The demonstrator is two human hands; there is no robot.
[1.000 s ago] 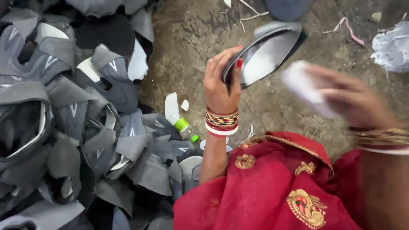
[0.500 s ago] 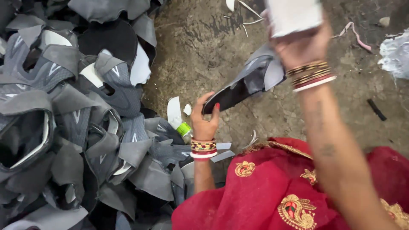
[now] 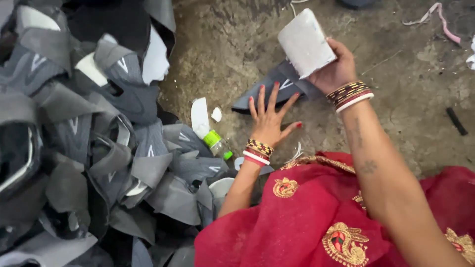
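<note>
The left hand (image 3: 269, 116) lies flat with its fingers spread wide, pressing down on a dark grey, pointed piece of shoe fabric (image 3: 277, 89) that rests on the rough brown dirt floor (image 3: 396, 128). It grips nothing. The right hand (image 3: 336, 69) is closed around a white block with rounded corners (image 3: 304, 42) and holds it just above the far end of the same fabric piece (the block looks a bit dusty). Both wrists wear stacks of coloured bangles. To the left sits a big heap of grey and black shoe pieces (image 3: 84, 148). Near its edge lies a small clear bottle with a green cap (image 3: 217, 143), close to the left wrist. A red cloth with gold patterns (image 3: 307, 217) covers the person's lap.
</note>
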